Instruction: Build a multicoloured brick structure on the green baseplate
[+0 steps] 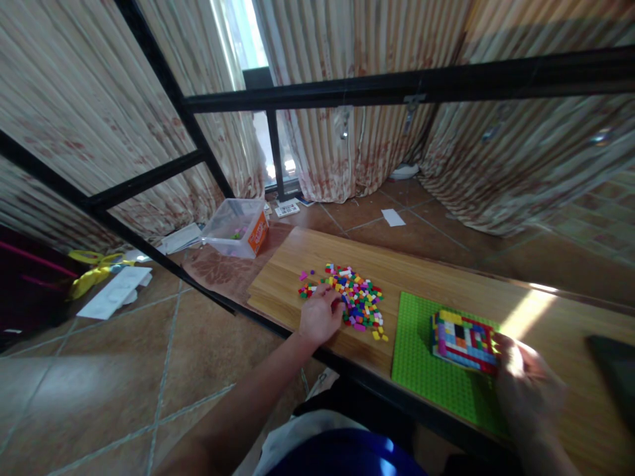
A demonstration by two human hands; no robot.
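My left hand (321, 316) reaches into a heap of small loose toy bricks (360, 297) in many colours, its fingers bent and closed at the near left side of the heap. Whatever sits between those fingertips is too small to make out. To the right, a green baseplate (417, 357) lies on the wooden board. A block-shaped build of multicoloured toy bricks (464, 340) rests on or just above it; I cannot tell which. My right hand (528, 383) grips the build's right end, hiding that end.
The wooden tabletop (297, 258) has a dark edge along my side. A clear plastic box (231, 231) with an orange label holds a few bricks beyond its left end. A dark flat object (612, 370) lies at the right. Black metal bars (307, 96) and curtains stand behind.
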